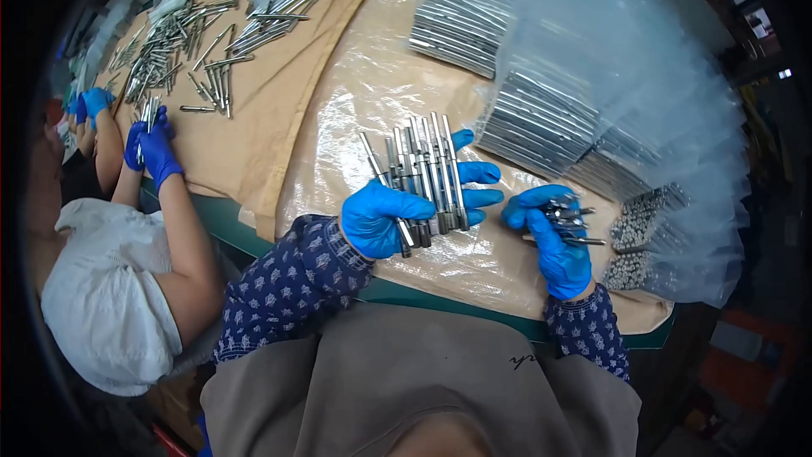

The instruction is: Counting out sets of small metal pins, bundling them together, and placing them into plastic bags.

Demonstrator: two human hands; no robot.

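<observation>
Metal rods [423, 171] fanned across left hand [397, 216]; right hand [554, 233] grips few.

A green tabletop [222, 222] shows as a strip along the lower and left edge of the frame. Tan cloth [271, 110] covers most of it, with a clear plastic sheet [372, 93] over the centre. Loose metal rods [182, 42] lie scattered on the cloth at upper left. Stacked clear bags of metal rods [541, 110] fill the upper right.
</observation>
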